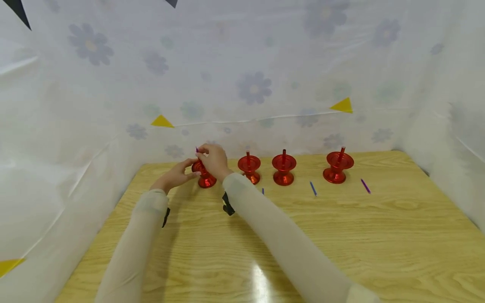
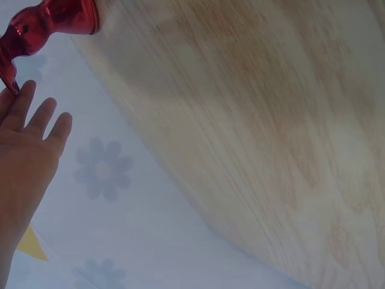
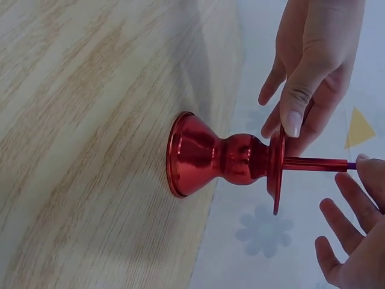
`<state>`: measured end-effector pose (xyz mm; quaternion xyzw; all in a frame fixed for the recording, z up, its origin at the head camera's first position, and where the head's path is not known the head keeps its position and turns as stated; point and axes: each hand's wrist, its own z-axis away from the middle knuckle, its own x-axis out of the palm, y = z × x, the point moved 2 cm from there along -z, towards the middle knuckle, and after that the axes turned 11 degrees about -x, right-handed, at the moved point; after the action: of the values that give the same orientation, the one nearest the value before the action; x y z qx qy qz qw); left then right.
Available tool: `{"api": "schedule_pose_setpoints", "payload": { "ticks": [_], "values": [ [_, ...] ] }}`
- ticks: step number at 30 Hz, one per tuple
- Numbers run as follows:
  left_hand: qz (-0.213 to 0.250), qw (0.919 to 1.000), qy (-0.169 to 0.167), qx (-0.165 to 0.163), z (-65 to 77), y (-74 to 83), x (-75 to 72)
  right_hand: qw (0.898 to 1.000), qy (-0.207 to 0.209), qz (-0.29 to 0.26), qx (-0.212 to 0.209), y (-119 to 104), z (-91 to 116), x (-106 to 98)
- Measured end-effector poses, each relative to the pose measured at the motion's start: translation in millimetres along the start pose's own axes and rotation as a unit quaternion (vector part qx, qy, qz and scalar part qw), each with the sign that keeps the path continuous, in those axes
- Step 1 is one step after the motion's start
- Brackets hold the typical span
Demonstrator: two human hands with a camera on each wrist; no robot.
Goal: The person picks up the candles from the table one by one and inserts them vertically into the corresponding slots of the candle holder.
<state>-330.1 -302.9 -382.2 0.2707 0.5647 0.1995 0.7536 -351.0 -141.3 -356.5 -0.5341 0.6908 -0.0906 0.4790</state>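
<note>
At the left of the row stands a shiny red candle holder (image 1: 206,182), upright on the table. My left hand (image 1: 175,176) holds the edge of its dish, with the thumb on one face, as the right wrist view shows. A thin purple candle (image 3: 352,165) enters the top of the holder's red tube (image 3: 316,164). Thumb and index finger of my right hand (image 3: 367,244) pinch that candle at the tube's mouth, while the other fingers spread below. In the left wrist view only part of the holder (image 2: 42,27) appears, beside my left fingers.
Three more red candle holders, at left (image 1: 249,164), middle (image 1: 284,168) and right (image 1: 338,166), stand along the table's back edge. A blue stick (image 1: 313,188), a purple stick (image 1: 365,186) and a partly hidden blue stick (image 1: 263,191) lie before them. A flowered sheet (image 1: 254,88) hangs behind.
</note>
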Motion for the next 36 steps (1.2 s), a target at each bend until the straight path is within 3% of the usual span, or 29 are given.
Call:
{"api": "schedule_pose_setpoints", "payload": {
  "ticks": [11, 23, 32, 36],
  "values": [
    [0.013, 0.9999, -0.002, -0.002, 2.5, 3.2, 0.4, 0.999, -0.02, 0.021, 0.016, 0.6, -3.2, -1.5],
    [-0.006, 1.0, 0.002, 0.002, 3.0, 0.6, 2.1, 0.999, -0.022, 0.015, 0.018, 4.8, 2.7, 3.3],
    [0.006, 0.9999, -0.002, -0.014, 6.8, 7.5, 3.2, 0.997, -0.039, 0.064, 0.03, 15.4, 12.9, 10.7],
    [0.0, 1.0, 0.002, -0.006, 2.4, 1.1, 2.8, 0.997, -0.042, 0.066, 0.022, 16.7, 13.4, 11.8]
  ]
}}
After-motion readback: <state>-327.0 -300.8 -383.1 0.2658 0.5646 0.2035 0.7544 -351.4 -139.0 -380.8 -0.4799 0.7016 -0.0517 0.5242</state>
